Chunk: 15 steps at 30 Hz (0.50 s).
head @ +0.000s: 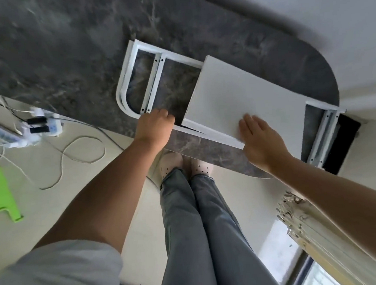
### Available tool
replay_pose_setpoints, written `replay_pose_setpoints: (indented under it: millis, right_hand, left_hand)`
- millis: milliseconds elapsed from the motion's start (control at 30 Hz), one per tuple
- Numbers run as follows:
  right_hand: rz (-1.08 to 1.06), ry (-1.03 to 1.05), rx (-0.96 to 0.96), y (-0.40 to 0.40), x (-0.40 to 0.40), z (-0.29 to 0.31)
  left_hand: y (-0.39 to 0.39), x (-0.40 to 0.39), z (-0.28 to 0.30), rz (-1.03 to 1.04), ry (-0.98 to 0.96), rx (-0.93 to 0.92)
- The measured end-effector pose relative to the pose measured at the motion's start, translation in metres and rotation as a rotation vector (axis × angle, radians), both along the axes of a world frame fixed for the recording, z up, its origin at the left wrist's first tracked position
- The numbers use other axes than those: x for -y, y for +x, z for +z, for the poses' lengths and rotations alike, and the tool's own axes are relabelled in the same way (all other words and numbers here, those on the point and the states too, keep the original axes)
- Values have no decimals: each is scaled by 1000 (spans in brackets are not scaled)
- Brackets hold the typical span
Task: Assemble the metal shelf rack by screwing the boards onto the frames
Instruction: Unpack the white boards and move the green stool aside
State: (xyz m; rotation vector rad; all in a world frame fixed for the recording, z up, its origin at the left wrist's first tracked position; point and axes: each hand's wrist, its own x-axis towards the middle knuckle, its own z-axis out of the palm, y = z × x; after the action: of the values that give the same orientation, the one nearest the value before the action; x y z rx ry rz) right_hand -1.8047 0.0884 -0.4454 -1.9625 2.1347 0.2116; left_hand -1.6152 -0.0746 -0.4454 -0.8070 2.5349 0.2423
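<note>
Dark marbled table [63,51] carries white frames [154,75], seemingly stacked, a white board [246,97] atop.

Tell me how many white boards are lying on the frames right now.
1. The white board lies across the middle of the white frames on the dark table, under the right hand. Another could be hidden beneath it.

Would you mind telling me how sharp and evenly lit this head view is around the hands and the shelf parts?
Head view: the left hand, right hand, white board and white frame are fairly sharp; the far table and the power strips smear with motion blur; wide-angle bending curves the table edge; window glare washes out the lower right.
</note>
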Motion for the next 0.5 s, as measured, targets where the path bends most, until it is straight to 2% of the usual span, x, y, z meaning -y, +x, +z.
replay_pose_setpoints:
  millis: [100, 200, 400, 500]
  right_hand:
    - [10, -20, -17, -2, 0, 18]
    - [-7, -19, -16, -3, 2, 25]
    - [-112, -82, -18, -2, 5, 20]
    - [-125, -140, -41, -4, 4, 18]
  left_hand:
    - [-4, -1, 7, 91, 62, 128]
    - [-9, -9, 9, 22, 59, 181]
    - [-8, -15, -7, 87, 90, 210]
    - [-9, -16, -18, 160, 122, 163]
